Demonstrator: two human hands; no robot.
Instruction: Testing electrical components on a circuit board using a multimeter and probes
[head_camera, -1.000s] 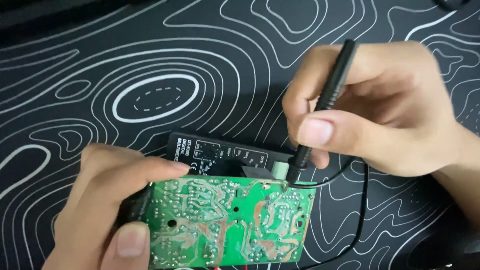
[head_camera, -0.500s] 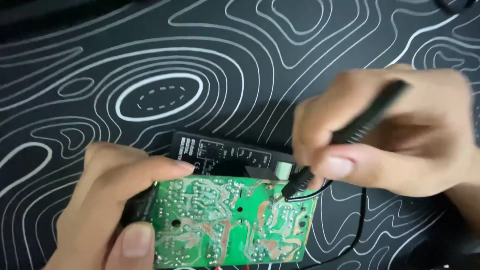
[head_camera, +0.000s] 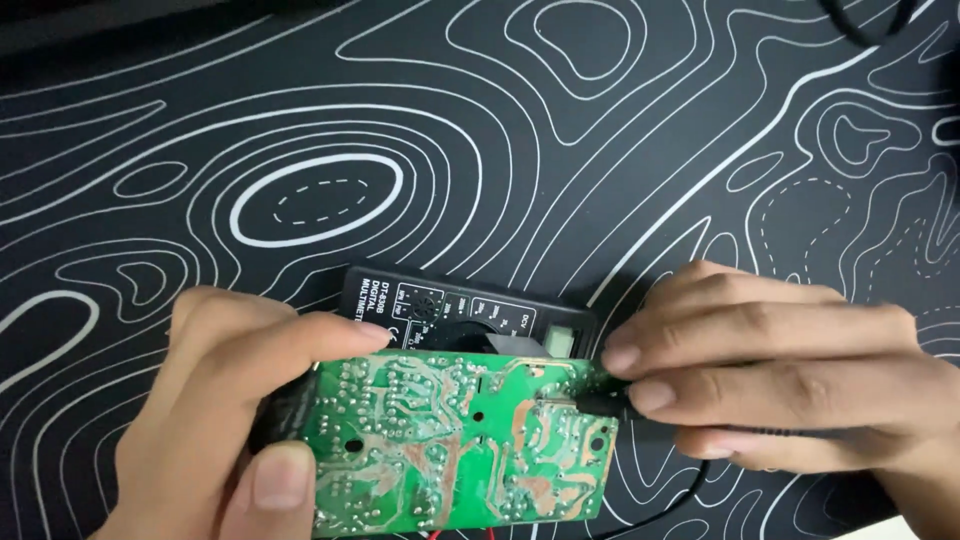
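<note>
One black mat (head_camera: 560, 150) with white contour lines covers the whole bench we look down on; nothing of the room beyond it shows. Just beyond the green circuit board (head_camera: 465, 445) lies a black multimeter (head_camera: 460, 310), partly hidden by the board. Our left hand (head_camera: 215, 400) grips the board's left edge, solder side up. Our right hand (head_camera: 790, 375) pinches a black probe (head_camera: 600, 405), its tip touching the board's right side.
</note>
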